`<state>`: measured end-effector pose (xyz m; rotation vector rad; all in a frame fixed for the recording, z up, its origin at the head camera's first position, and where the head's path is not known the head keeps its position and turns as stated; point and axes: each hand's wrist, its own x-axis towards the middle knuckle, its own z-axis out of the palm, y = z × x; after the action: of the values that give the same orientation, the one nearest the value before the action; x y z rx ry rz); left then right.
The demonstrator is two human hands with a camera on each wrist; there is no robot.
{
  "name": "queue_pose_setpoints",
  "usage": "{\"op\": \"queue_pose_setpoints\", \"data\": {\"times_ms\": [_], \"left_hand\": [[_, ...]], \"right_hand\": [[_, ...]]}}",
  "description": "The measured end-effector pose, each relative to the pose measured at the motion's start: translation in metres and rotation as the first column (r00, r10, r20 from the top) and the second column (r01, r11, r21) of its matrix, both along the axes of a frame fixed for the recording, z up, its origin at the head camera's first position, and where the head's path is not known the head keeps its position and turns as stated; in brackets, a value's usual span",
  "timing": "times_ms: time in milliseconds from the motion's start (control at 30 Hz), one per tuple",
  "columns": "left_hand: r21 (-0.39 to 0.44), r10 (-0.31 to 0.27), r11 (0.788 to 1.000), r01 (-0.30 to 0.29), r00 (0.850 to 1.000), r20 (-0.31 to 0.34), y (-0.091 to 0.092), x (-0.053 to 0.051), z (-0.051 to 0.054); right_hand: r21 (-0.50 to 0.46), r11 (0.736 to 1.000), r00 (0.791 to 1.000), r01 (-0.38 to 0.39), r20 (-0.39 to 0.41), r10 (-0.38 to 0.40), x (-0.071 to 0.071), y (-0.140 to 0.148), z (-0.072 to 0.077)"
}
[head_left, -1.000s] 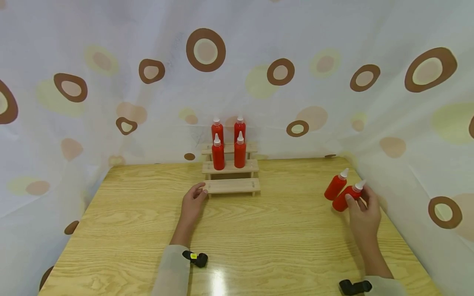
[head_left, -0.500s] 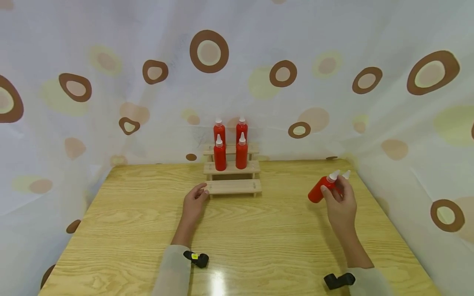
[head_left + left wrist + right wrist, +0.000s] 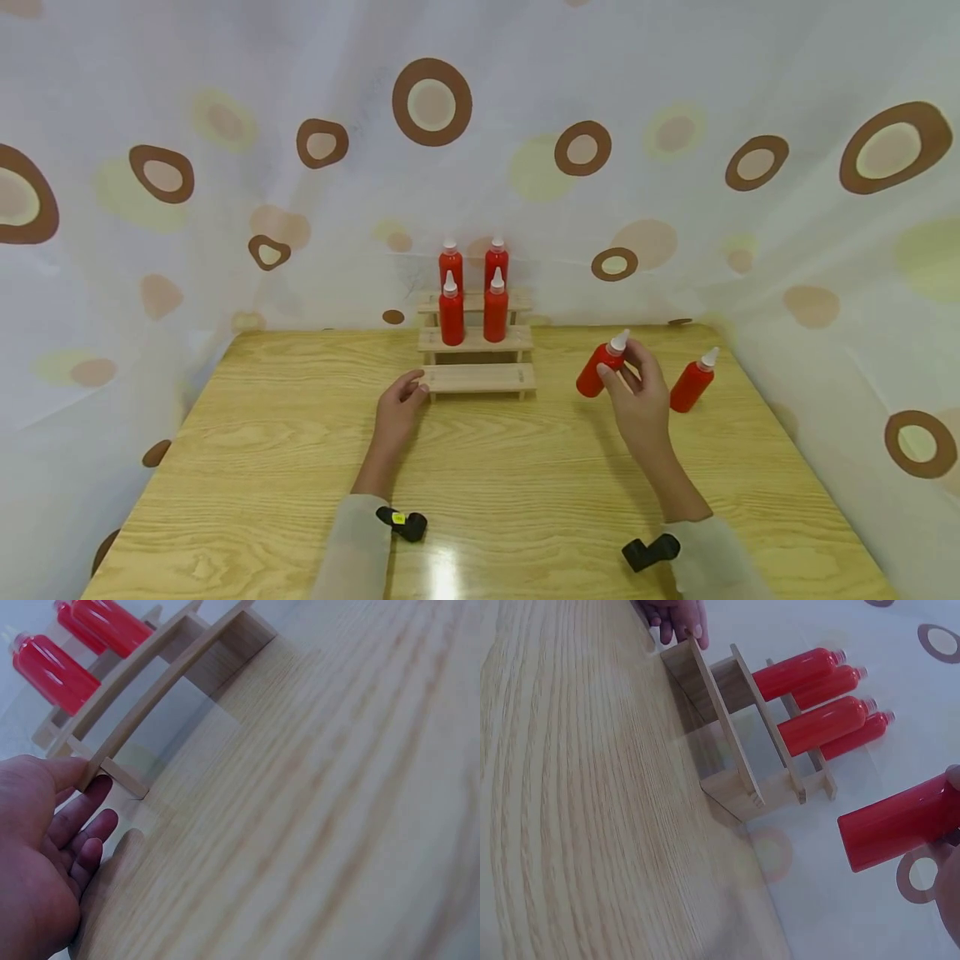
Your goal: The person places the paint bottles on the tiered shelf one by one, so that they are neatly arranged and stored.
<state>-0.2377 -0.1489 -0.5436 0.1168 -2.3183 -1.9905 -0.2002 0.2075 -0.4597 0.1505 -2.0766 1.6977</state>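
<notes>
My right hand (image 3: 642, 410) grips a red squeeze bottle (image 3: 594, 375) with a white pointed cap, holding it tilted above the table right of a wooden tiered rack (image 3: 480, 380). In the right wrist view the held bottle's base (image 3: 877, 834) shows, while its cap is out of frame. At the rack's left end, my left hand (image 3: 397, 408) pinches the lowest board (image 3: 142, 705) between thumb and fingers. Two red bottles (image 3: 495, 317) stand upright on the middle tier. Two more red bottles (image 3: 450, 260) are on the top tier, partly hidden behind them. The lowest tier bears no bottle.
Another red bottle (image 3: 691, 387) stands on the wood-grain table (image 3: 510, 492) at the right, beyond my right hand. A patterned white sheet (image 3: 337, 217) rises behind the table and along both sides.
My right hand has carried its bottle leftward from the right side toward the rack, leaving the other bottle behind on the table. The left hand stays at the rack.
</notes>
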Motion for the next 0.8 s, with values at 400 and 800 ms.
{"op": "queue_pose_setpoints", "data": {"times_ms": [400, 800], "left_hand": [[-0.022, 0.011, 1.000, -0.011, 1.000, 0.007, 0.000, 0.000, 0.001], [-0.024, 0.011, 1.000, -0.011, 1.000, 0.017, 0.000, 0.001, 0.002]], "right_hand": [[0.007, 0.995, 0.995, -0.096, 0.003, 0.096, -0.007, -0.036, 0.005], [0.021, 0.986, 0.986, -0.168, -0.006, 0.168, -0.015, -0.062, 0.002]]}}
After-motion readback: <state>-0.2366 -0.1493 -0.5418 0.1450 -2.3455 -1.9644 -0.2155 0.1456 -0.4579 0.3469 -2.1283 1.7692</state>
